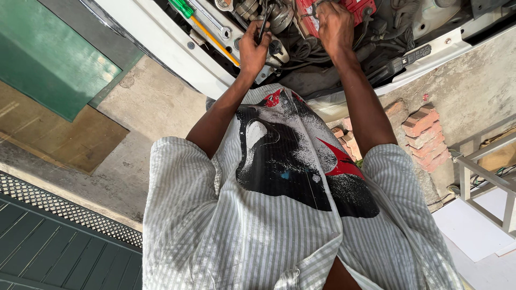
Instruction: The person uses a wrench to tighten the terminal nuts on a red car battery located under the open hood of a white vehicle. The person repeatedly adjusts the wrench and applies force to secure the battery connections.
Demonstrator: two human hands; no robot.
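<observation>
Dark metal tool [263, 29] is gripped by left hand [252, 51] fingers — right hand [334, 24] is closed on engine parts [301, 45], steadying them.

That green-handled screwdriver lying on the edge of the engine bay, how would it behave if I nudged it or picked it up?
The screwdriver looks stiff, with a straight yellow shaft and hard green handle. Its round shape, lying across the sloped white body panel, suggests it might roll or slide if pushed. It is probably light, easy for the left hand nearby.
</observation>
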